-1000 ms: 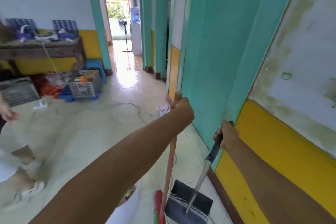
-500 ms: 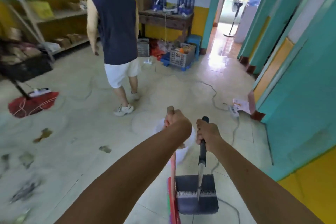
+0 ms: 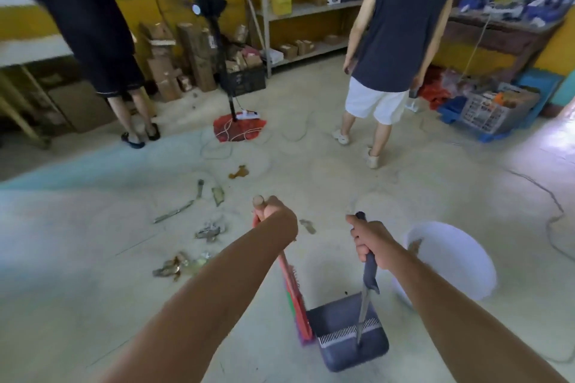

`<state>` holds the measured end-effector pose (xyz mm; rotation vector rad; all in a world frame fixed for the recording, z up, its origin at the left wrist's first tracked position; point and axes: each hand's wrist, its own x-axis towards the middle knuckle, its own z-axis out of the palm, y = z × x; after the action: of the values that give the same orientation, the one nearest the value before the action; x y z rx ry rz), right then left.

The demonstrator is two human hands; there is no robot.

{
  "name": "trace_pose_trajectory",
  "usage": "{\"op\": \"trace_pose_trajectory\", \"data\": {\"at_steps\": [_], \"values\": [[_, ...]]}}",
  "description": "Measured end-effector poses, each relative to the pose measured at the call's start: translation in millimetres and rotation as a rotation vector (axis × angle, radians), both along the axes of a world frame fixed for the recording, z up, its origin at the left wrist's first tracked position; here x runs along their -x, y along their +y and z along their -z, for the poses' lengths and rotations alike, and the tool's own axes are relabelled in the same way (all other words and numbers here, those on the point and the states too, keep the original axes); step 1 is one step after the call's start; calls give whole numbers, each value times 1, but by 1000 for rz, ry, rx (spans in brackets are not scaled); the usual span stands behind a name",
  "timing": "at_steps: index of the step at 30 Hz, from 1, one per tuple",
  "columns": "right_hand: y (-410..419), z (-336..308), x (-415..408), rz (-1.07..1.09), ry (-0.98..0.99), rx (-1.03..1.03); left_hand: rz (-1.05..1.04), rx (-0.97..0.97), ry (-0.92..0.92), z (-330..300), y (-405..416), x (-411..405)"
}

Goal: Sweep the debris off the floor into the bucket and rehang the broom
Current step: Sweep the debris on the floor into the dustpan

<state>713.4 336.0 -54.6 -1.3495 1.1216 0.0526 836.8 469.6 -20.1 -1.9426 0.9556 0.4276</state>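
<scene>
Since half a second ago the view has swung left: the doorway and teal wall are gone from the right, a shelf and a second person have come into the upper part of the frame, and the bucket now sits right of the hands instead of behind them.

At lower centre the left hand (image 3: 275, 216) is wrapped tight around the top of the broom (image 3: 292, 292), whose wooden tip sticks out above the fist; its red head hangs down at bottom centre. Just right of it the right hand (image 3: 370, 239) is closed around the dark grip of the dustpan (image 3: 348, 333), which hangs below with its grey pan beside the broom head, the two touching or nearly so.

Right of the right forearm stands the white bucket (image 3: 451, 261), with a bit of brownish stuff inside near its rim. Debris (image 3: 208, 232) lies scattered on the floor (image 3: 77, 242) left of and beyond the left hand: crumpled scraps, a long strip, a brown piece farther up.

Farther off, at upper centre, a fan (image 3: 202, 6) stands on a red base with a power strip on it. One person (image 3: 395, 50) in a dark sleeveless top and white shorts stands at upper right, back turned; another person (image 3: 93, 40) in dark clothes stands at upper left. The shelf (image 3: 311, 6) holds boxes along the back wall, and a table (image 3: 497, 28) fills the upper right corner with crates below.
</scene>
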Motion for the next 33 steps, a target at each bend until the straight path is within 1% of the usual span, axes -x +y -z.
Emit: {"op": "trace_pose_trajectory", "data": {"at_steps": [3,4,5,7,10,13,14,18,21,25,30,33], "values": [[37,6,-60,-98,53,52,-344,88,236,6,54,-53],[47,7,-78,-128,62,76,-372,96,281,7,71,-68],[56,8,-96,-156,60,93,-372,88,286,9,85,-84],[71,9,-130,-208,38,100,-321,14,232,4,109,-113],[91,13,-183,-206,52,16,-342,45,107,-4,133,-161],[109,11,-233,-310,86,150,-414,72,53,-8,144,-199],[113,9,-250,-335,84,156,-429,68,30,-9,147,-211],[115,11,-316,-330,61,116,-363,38,-89,-5,150,-266],[104,16,-365,-390,16,143,-398,32,-106,-5,148,-313],[84,20,-432,-414,64,124,-545,82,-123,-2,143,-383],[47,22,-510,-394,80,137,-641,159,-145,-10,133,-473],[30,27,-544,-342,20,187,-695,209,-119,-6,130,-517]]}}
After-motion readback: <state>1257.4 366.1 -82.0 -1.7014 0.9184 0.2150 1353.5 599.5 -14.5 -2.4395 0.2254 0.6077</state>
